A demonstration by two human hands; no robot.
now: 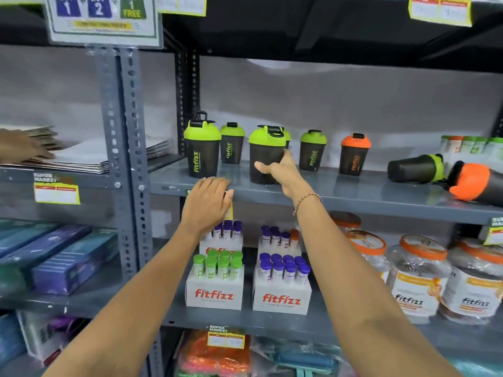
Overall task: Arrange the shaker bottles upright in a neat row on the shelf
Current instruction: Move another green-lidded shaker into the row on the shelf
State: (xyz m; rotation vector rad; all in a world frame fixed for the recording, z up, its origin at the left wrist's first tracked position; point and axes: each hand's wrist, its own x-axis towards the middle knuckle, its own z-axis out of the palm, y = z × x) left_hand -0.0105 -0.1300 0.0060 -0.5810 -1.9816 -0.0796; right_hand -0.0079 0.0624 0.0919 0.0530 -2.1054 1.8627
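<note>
Black shaker bottles stand upright on the grey shelf [340, 198]. My right hand [280, 171] grips a green-lidded shaker [262, 152] near the shelf's front. To its left stand a large green-lidded shaker [202, 149] and a smaller one [232, 142] behind it. To the right stand another green-lidded shaker [313, 151] and an orange-lidded shaker [354, 155]. Two shakers lie on their sides at the far right, one green-lidded [415, 168], one orange-lidded [473, 183]. My left hand [208, 204] rests open on the shelf's front edge, holding nothing.
Below are boxes of fitfizz tubes [215, 270] and clear jars with orange lids [416, 276]. A slotted steel upright [130, 159] divides the shelving. Another person's hand [24, 148] rests on flat packets on the left shelf. Small bottles [471, 146] stand at the far right back.
</note>
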